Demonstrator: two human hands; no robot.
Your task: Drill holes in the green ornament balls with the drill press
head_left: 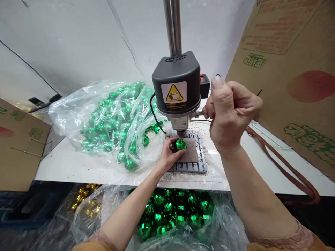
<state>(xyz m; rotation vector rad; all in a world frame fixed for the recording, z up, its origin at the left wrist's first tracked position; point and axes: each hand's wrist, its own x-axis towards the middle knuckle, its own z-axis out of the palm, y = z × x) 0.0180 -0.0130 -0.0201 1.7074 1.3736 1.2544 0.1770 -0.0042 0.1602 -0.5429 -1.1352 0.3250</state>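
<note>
A small drill press (pixel 176 82) with a black motor housing and a yellow warning label stands on the white table. Under its chuck (pixel 181 133), my left hand (pixel 170 153) pinches a shiny green ball (pixel 180 144) between thumb and fingers. The ball sits over a flat board (pixel 190 151) on the slotted metal base (pixel 202 164). At the right side of the housing, my right hand (pixel 230 111) is closed around the press's feed handle, most of which the fingers hide. Whether the drill bit touches the ball cannot be made out.
A clear plastic bag of green balls (pixel 112 115) lies left of the press. Another open bag of faceted green balls (pixel 180 209) is below the table edge. Cardboard boxes (pixel 295 76) flank both sides; a brown strap (pixel 282 167) lies at right. Dark shavings dot the table.
</note>
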